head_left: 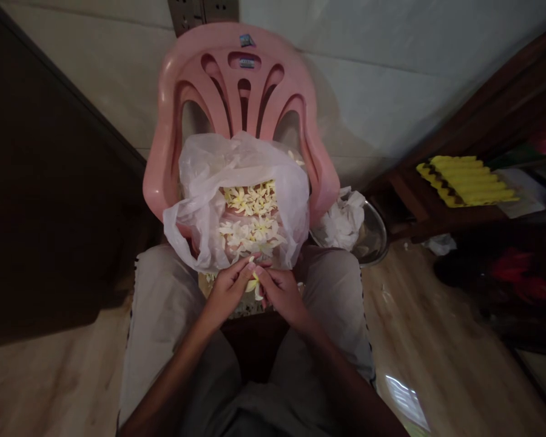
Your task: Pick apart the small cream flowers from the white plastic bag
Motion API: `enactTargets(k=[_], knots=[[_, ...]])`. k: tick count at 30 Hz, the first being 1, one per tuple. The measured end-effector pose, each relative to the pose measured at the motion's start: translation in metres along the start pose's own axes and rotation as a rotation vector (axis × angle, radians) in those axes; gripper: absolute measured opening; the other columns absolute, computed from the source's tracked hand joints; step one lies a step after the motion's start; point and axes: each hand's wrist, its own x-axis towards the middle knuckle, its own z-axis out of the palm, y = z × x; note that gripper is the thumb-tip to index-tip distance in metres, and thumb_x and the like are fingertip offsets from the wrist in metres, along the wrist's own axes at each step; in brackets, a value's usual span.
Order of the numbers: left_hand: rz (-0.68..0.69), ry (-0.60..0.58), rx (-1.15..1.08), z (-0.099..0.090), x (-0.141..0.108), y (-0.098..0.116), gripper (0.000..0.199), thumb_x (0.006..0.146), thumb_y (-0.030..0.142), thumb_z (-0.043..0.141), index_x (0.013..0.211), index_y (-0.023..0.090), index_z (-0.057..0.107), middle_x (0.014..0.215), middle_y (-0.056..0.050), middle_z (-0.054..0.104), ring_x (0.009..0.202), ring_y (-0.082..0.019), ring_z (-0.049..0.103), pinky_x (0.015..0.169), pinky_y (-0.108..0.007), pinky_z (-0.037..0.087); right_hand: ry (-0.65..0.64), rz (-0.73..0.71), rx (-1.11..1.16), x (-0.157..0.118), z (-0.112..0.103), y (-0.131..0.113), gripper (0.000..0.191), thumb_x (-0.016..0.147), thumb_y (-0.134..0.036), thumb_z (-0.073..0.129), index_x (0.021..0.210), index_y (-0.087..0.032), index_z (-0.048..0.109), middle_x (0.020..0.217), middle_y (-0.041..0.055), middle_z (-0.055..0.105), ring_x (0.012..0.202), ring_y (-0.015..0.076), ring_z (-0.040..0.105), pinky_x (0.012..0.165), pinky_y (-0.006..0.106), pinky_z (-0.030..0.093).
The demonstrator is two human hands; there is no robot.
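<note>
Two hands [277,292] around one pale flower [253,286]

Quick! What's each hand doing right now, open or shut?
Left hand: closed, holding a white and yellow flower.
Right hand: closed, holding the same flower.

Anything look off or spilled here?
Two strays: what looks like a pale flower sits high at the edge of the plastic bag, apart from the pile inside, and a crumpled white scrap lies alone on the wood-look floor.
</note>
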Motion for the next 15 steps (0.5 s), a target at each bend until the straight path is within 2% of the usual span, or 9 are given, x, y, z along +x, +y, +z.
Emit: enactTargets(k=[4,8,15], knots=[[-0.008,-0.008,-0.003,0.0004,0.0003,-0.0017,0.049,0.087,0.051,0.063,0.125,0.02,0.07,0.107,-0.006,0.079,0.103,-0.026,0.071,0.091,-0.033,0.055,0.011,-0.022,-0.051,-0.0005,-0.001,-0.0009,0.06,0.095,-0.062,0.044,0.056,-0.019,0.057,0.044,-0.0023,0.052,0.04,0.01,0.048,0.047,0.023,0.037],[0.001,0.005,-0.048,0.0008,0.001,-0.0026,0.046,0.087,0.05,0.064,0.121,0.02,0.072,0.107,-0.006,0.079,0.108,-0.026,0.07,0.098,-0.035,0.052,0.007,-0.042,-0.084,-0.001,-0.0021,-0.0028,0.057,0.097,-0.059,0.044,0.057,-0.019,0.055,0.043,-0.003,0.05,0.04,0.0105,0.049,0.047,0.023,0.038],[-0.007,-0.039,-0.087,-0.0005,0.0011,-0.0064,0.047,0.088,0.049,0.063,0.124,0.018,0.07,0.111,-0.008,0.078,0.108,-0.027,0.07,0.098,-0.036,0.053,0.001,0.004,-0.011,-0.0012,-0.0014,-0.0064,0.057,0.093,-0.063,0.048,0.056,-0.02,0.053,0.042,-0.0028,0.051,0.039,0.0113,0.048,0.045,0.024,0.038]])
